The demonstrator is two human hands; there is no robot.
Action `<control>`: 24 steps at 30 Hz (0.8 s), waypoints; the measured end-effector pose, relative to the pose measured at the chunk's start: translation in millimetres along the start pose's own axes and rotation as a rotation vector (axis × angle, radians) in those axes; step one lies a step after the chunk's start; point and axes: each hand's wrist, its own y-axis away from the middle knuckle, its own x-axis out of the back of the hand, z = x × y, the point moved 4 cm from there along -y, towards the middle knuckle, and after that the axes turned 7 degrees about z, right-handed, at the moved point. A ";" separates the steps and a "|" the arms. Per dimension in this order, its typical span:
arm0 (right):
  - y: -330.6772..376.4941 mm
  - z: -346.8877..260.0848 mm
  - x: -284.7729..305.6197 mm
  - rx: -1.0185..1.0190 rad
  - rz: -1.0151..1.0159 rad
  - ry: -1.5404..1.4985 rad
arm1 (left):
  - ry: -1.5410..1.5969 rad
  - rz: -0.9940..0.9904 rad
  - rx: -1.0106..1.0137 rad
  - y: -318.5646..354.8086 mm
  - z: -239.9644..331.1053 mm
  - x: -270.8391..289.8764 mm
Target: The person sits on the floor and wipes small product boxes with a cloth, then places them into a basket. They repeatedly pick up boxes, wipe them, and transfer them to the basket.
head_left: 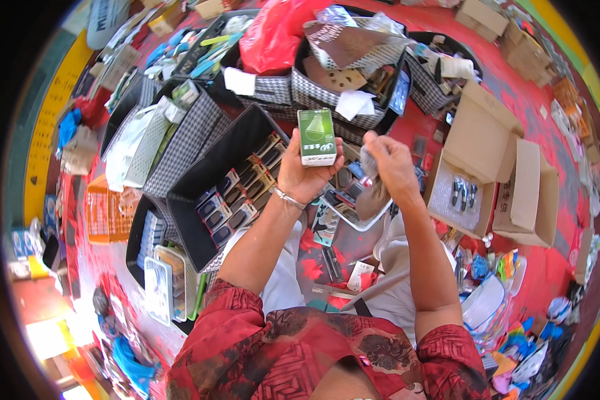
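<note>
My left hand (301, 179) holds up a small green and white light bulb box (317, 133), with a bulb pictured on its front. The fingers and thumb wrap round its lower part. To the right, my right hand (395, 163) is closed, its fingertips pinching a grey, cloth-like piece (368, 161) whose exact kind I cannot make out. Below the hands, between my knees, a white-rimmed clear tray (361, 227) contains several small mixed items, partly hidden by my right hand and the grey piece.
A black storage box (191, 223) with rows of small packages stands left of my left arm. Patterned fabric bins (267, 90) and a red plastic bag (273, 40) lie ahead. Open cardboard boxes (473, 133) stand right, an orange basket (107, 217) left. Loose goods (513, 347) cover the lower right.
</note>
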 end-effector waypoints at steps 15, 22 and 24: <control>6.1 -1.1 -13.7 -0.051 0.109 -0.330 | -0.311 0.135 0.109 -1.3 -40.7 4.7; -0.6 4.4 -13.4 -0.068 -0.048 -0.509 | -0.235 0.097 0.041 1.8 -23.5 4.9; -2.5 9.0 -8.5 -0.122 0.061 -0.450 | -0.170 0.223 0.007 0.0 -11.3 10.2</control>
